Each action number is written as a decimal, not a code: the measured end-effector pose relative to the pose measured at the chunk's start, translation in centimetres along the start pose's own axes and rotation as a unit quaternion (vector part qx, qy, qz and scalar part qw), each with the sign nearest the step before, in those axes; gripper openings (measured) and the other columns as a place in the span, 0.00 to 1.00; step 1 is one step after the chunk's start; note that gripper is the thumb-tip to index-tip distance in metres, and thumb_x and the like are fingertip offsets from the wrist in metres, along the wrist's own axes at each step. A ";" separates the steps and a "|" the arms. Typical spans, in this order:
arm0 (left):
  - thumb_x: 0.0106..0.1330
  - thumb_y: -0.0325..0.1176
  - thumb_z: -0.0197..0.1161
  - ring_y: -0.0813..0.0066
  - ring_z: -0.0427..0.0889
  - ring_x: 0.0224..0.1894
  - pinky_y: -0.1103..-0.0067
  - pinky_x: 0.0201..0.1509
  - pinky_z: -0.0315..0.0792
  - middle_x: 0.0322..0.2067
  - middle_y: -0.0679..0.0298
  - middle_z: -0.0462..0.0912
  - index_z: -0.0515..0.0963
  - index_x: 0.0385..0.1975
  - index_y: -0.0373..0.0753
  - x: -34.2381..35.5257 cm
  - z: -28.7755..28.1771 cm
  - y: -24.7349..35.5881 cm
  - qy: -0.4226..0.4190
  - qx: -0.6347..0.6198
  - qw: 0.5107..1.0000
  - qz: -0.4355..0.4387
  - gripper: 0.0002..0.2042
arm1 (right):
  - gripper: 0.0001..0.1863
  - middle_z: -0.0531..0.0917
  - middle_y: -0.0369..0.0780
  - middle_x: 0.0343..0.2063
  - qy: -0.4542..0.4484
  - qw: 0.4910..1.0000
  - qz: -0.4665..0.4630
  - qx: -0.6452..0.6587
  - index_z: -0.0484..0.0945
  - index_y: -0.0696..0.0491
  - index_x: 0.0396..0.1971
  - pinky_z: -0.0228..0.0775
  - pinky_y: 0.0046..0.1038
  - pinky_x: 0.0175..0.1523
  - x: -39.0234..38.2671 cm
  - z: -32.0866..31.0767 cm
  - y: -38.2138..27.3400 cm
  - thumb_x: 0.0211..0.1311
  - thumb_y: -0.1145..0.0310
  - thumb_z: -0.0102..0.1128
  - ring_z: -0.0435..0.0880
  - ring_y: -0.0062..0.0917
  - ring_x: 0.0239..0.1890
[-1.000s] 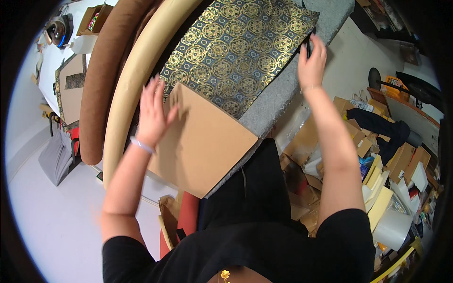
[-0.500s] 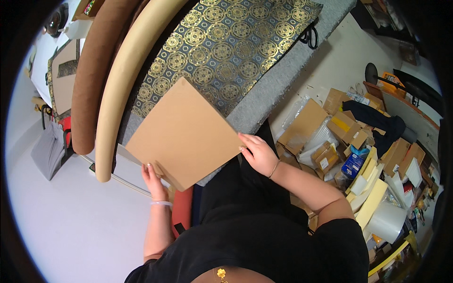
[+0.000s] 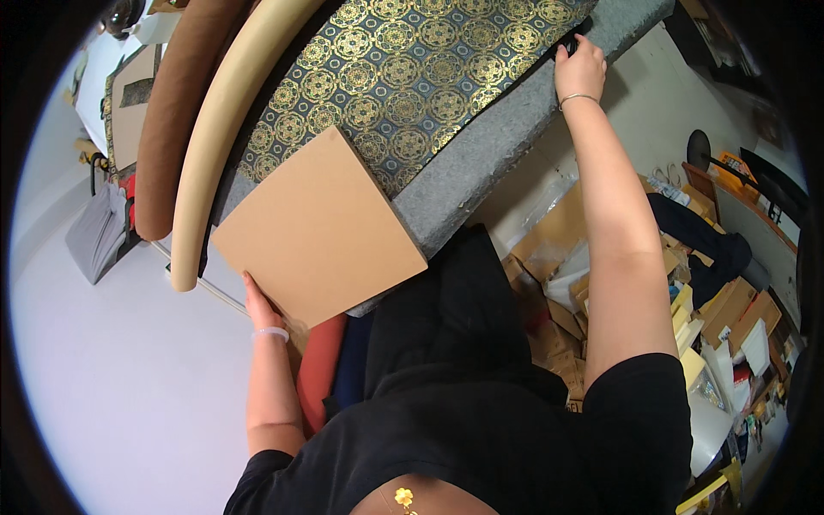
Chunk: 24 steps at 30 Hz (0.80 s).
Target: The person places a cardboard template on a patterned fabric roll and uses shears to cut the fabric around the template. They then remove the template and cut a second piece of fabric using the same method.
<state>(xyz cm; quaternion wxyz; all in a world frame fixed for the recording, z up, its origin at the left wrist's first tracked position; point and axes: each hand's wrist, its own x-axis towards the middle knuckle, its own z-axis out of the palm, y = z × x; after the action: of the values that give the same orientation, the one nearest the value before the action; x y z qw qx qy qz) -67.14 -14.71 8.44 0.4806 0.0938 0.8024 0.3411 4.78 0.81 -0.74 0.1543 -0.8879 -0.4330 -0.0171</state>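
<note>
My left hand [image 3: 261, 306] grips the lower left edge of a flat, square tan board [image 3: 322, 232], its fingers partly hidden beneath. The board lies tilted over the near end of a dark patterned fabric [image 3: 390, 94] with gold medallions. At the fabric's far right edge, my right arm is stretched out and my right hand [image 3: 582, 70] closes its thumb and fingers on the black handles of scissors [image 3: 569, 41]. Most of the scissors is hidden by the hand and fabric.
Grey felt-like cloth [image 3: 506, 146] covers the work surface under the fabric. A cream roll [image 3: 227, 129] and a brown roll [image 3: 176, 120] lie on the left. Cardboard boxes [image 3: 558, 227] and packing scraps crowd the floor at right. A grey folded bag [image 3: 97, 233] sits far left.
My right hand has let go of the board's right corner and moved far up and right to the scissors. The left hand keeps the board, which has shifted slightly left and up.
</note>
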 end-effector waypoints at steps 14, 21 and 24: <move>0.74 0.34 0.64 0.47 0.63 0.77 0.59 0.79 0.58 0.73 0.46 0.66 0.64 0.73 0.33 -1.1 5.9 2.4 0.050 0.525 0.668 0.525 0.30 | 0.07 0.87 0.36 0.34 -0.280 0.653 0.350 0.611 0.82 0.56 0.45 0.81 0.26 0.42 -14.6 -7.9 0.3 0.75 0.70 0.59 0.87 0.22 0.36; 0.72 0.32 0.63 0.50 0.59 0.79 0.48 0.82 0.47 0.76 0.52 0.63 0.64 0.74 0.39 -2.2 21.9 6.8 -0.209 0.483 0.504 0.685 0.30 | 0.16 0.74 0.31 0.26 -0.150 0.642 0.407 0.632 0.72 0.54 0.38 0.70 0.22 0.31 -31.3 -10.5 -10.8 0.78 0.56 0.62 0.72 0.16 0.24; 0.75 0.38 0.59 0.52 0.59 0.79 0.48 0.82 0.48 0.77 0.53 0.63 0.65 0.75 0.39 -0.4 25.3 7.0 -0.240 0.492 0.453 0.704 0.29 | 0.17 0.73 0.30 0.27 -0.143 0.645 0.422 0.621 0.71 0.51 0.39 0.68 0.23 0.31 -33.9 -10.3 -14.9 0.78 0.54 0.62 0.71 0.16 0.26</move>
<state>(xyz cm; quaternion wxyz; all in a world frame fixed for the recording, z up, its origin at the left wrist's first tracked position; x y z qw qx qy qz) -47.05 1.91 5.48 0.1244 0.9254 0.3499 0.0759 -26.81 -19.43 7.33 0.5961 -0.6621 0.0627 0.4498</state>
